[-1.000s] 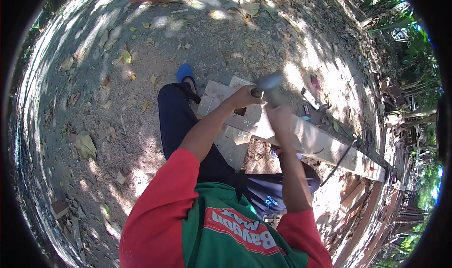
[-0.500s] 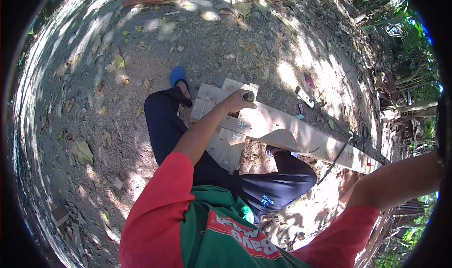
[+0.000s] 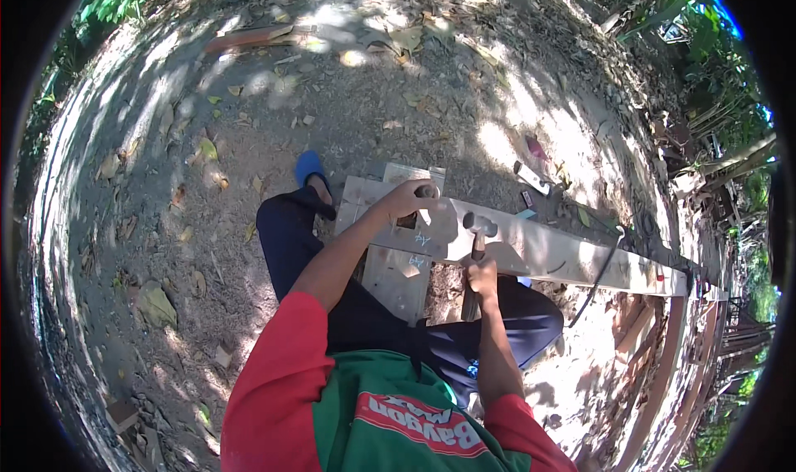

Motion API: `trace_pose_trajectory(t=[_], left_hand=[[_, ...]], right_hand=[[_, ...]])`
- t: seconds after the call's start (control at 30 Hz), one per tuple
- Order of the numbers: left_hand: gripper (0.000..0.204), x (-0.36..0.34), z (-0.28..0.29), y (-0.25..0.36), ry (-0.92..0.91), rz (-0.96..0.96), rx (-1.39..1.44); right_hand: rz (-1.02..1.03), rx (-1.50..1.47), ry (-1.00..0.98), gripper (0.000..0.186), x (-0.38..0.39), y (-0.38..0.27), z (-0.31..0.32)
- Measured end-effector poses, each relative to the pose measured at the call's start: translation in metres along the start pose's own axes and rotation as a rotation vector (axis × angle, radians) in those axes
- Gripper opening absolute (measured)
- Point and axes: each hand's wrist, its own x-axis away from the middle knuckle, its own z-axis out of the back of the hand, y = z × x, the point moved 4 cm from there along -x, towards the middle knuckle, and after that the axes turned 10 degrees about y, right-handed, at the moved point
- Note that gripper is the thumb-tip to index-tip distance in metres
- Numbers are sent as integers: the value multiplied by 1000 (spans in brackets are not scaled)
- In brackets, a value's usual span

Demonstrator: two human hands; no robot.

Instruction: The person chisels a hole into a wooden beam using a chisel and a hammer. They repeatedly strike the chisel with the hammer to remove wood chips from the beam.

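My left hand (image 3: 402, 201) is closed around the upright handle of a chisel (image 3: 427, 191), whose round butt shows on top; its blade is hidden. It stands over a long wooden beam (image 3: 547, 252), beside a dark square hole (image 3: 406, 221) cut in the wood. My right hand (image 3: 482, 275) grips a hammer (image 3: 480, 225) by its handle, just over the beam's near edge. The hammer's metal head is to the right of the chisel, apart from it. Blue pencil marks (image 3: 422, 241) show on the wood near the hole.
A shorter board (image 3: 396, 285) lies under the beam between my legs. A black curved bar (image 3: 599, 280) leans across the beam at the right. Beyond the beam, a white-handled tool (image 3: 531, 178) and a small dark box (image 3: 526, 198) lie on the leaf-strewn ground.
My right arm has swung in from the far right, bringing the hammer over the beam near the chisel. My left hand still grips the chisel, and the view has shifted slightly.
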Motion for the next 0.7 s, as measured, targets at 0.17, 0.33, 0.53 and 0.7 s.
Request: trace_pose_trajectory(t=[0.17, 0.33, 0.53, 0.7], left_hand=[[46, 10, 3, 19, 95, 185, -87], [45, 22, -4, 9, 268, 152, -89], [37, 62, -28, 10, 375, 28, -16], [24, 53, -18, 5, 440, -44, -103]], right_hand=[[-663, 520, -21, 29, 30, -6, -8], [-783, 447, -115, 28, 22, 15, -7], [-685, 459, -18, 31, 38, 53, 2], [-803, 582, -120, 36, 42, 60, -6]])
